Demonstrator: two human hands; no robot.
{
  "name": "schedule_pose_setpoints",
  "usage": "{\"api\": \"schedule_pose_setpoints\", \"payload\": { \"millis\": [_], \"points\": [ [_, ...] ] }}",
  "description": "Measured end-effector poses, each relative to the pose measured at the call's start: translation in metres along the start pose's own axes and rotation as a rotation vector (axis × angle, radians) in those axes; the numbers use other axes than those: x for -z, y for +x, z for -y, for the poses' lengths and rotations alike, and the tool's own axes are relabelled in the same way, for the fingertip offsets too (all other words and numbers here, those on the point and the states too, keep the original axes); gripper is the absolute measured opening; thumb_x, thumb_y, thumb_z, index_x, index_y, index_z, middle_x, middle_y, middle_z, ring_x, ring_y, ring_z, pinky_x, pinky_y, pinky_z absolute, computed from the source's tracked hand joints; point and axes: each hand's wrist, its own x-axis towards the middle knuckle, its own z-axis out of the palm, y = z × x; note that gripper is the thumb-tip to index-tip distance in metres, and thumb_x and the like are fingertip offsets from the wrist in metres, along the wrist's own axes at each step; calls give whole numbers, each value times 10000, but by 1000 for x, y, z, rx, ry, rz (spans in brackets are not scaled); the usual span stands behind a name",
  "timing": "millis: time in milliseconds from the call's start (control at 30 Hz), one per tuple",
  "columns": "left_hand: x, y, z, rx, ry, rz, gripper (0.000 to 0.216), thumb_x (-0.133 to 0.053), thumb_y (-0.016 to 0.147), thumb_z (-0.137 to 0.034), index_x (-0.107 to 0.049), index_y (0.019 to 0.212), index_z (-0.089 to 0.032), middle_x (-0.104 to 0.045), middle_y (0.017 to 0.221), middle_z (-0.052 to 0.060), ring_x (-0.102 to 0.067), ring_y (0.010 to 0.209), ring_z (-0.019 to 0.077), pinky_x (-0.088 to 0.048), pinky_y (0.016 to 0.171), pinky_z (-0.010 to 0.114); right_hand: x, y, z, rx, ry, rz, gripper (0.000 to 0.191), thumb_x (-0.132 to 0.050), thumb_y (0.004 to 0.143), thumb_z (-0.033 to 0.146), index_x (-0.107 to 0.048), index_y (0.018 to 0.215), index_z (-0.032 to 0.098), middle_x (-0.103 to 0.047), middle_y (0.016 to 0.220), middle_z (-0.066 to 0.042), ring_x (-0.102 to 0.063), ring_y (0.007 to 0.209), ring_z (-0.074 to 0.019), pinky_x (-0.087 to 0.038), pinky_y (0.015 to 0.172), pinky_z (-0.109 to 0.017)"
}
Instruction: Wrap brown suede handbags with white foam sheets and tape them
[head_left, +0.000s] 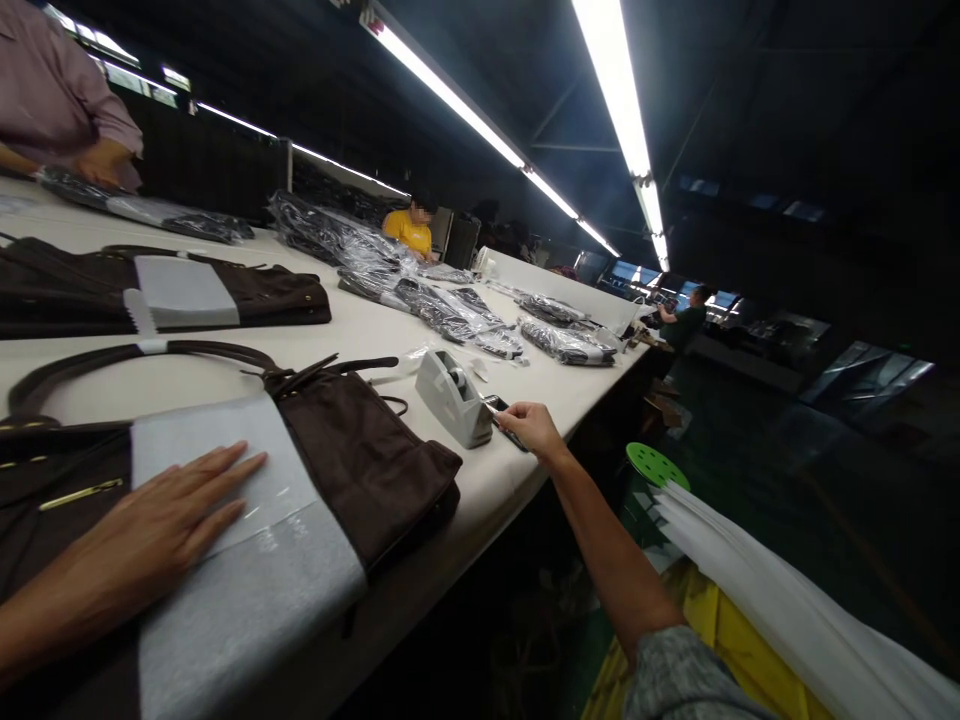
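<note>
Where the head camera looks: along a long table (352, 335) that runs off toward 1 o'clock.
Left hand (157, 530): at 8 o'clock, spread flat with the palm down, gripping nothing. It presses on a pale sheet.
Sheet (225, 580): grey-white wrap laid round the middle of a bag, with a glossy patch just past the fingertips.
Bag (367, 460): dark brown, lying flat at 8 o'clock, its bare end reaching toward the centre.
Straps (202, 348): long and limp, looping over the table at 9 o'clock.
Right hand (529, 425): just off centre at 4 o'clock, arm stretched out, fingers curled against the end of a tape dispenser. The tips lie on a small dark flat thing, and I cannot tell whether they pinch anything.
Tape dispenser (450, 395): grey, blocky, at the centre, touching the right hand's 9 o'clock side.
Handling, bag: probably soft and floppy with some weight, best lifted from beneath its body or by the straps.
Handling, sheet: likely thin, light and quick to slide or spring open, so a flat palm suits it.
Handling, dispenser: looks stiff and weighted, best held by its sides.
Around: a second wrapped bag (270, 290) at 10 o'clock, and goods in clear plastic (450, 310) at 12 o'clock.
</note>
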Motion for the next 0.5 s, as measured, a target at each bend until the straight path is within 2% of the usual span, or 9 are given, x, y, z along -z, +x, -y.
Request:
{"api": "schedule_pose_setpoints", "payload": {
  "millis": [167, 267, 367, 433, 500],
  "points": [
    [4, 1, -2, 4, -49, 27, 746, -219, 807, -527, -509, 1402, -184, -374, 1503, 25, -372, 1406, 200, -249, 1193, 349, -13, -16, -29, -83, -133, -128, 218, -693, 709, 259, -612, 520, 185, -658, 599, -41, -628, 692, -200, -452, 704, -296],
    [16, -1, -8, -5, -105, 77, 695, -227, 850, -478, -503, 1398, -149, -371, 1517, 58, -348, 1423, 207, -235, 1198, 383, -7, -39, -15, -18, -22, -123, 230, -656, 777, 354, -676, 626, 182, -697, 678, -49, -626, 688, -184, -472, 710, -295],
    [30, -4, -12, -24, -214, 180, 687, -275, 861, -445, -441, 1426, -91, -283, 1564, 120, -261, 1461, 247, -182, 1207, 444, -8, -69, 30, 99, 350, 38, 303, -721, 740, 462, -740, 762, 161, -714, 711, -59, -592, 614, -150, -481, 625, -274],
    [38, -6, -13, 1, -253, 219, 683, -319, 844, -433, -413, 1447, -125, -243, 1590, 89, -222, 1475, 206, -170, 1213, 386, -22, -87, 67, 105, 514, 238, 319, -784, 688, 462, -752, 770, 155, -710, 693, -55, -575, 571, -125, -471, 566, -250],
    [45, -8, -12, -6, -371, 247, 656, -357, 840, -371, -392, 1457, -148, -241, 1595, 80, -206, 1480, 194, -153, 1217, 394, -46, -104, 99, 81, 585, 463, 317, -817, 659, 445, -753, 748, 148, -705, 674, -53, -574, 547, -108, -462, 522, -224]
  ]
}}
